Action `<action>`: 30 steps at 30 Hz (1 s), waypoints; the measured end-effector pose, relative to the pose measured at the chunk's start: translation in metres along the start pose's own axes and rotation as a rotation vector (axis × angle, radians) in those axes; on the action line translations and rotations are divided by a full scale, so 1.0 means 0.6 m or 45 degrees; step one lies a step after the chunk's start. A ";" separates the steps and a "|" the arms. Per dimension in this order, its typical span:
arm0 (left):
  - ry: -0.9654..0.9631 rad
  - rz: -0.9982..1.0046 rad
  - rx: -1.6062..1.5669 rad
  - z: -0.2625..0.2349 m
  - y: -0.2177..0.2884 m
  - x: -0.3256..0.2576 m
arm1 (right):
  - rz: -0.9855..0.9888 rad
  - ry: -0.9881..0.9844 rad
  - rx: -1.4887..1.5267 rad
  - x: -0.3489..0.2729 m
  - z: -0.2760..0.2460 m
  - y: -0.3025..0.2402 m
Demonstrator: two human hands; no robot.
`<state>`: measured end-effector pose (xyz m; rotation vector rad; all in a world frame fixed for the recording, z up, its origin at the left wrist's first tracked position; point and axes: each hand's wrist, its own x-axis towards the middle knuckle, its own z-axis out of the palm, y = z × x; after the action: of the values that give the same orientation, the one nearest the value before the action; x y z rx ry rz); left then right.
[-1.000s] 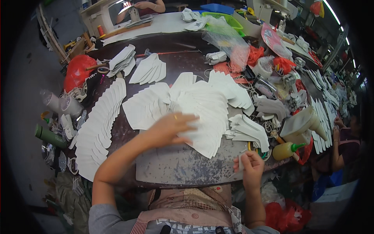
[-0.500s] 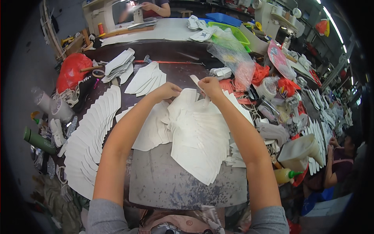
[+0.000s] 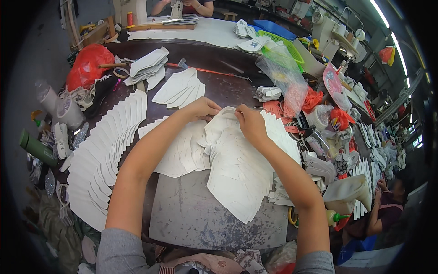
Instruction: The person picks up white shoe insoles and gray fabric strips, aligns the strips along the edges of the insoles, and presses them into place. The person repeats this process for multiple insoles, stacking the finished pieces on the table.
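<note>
Red bag, green basket

1. A white cut piece, flat and curved like a shoe-upper panel, lies at the far end of the fanned pile, its upper edge lifted slightly off the sheets below.
2. The fanned pile of white pieces spreads across the middle of the dark worktable, overlapping like shingles, running from the far centre down toward the near right, partly over a grey slab.
3. A second fan of white pieces lies just left of it, the edges touching.
</note>
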<state>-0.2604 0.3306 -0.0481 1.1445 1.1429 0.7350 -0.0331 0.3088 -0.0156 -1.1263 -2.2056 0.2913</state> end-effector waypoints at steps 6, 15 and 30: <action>0.273 0.274 0.460 0.028 0.001 -0.007 | -0.038 -0.099 0.242 0.027 0.011 0.059; 0.562 0.553 0.449 -0.022 -0.011 -0.003 | 0.271 -0.205 0.566 0.024 -0.063 0.091; 0.716 0.579 0.604 0.000 -0.025 -0.011 | 0.479 -0.239 1.035 0.143 0.057 0.108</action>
<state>-0.2639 0.3205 -0.0602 1.6910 1.6024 1.2302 -0.0495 0.4188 -0.0340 -1.0360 -1.7034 1.3544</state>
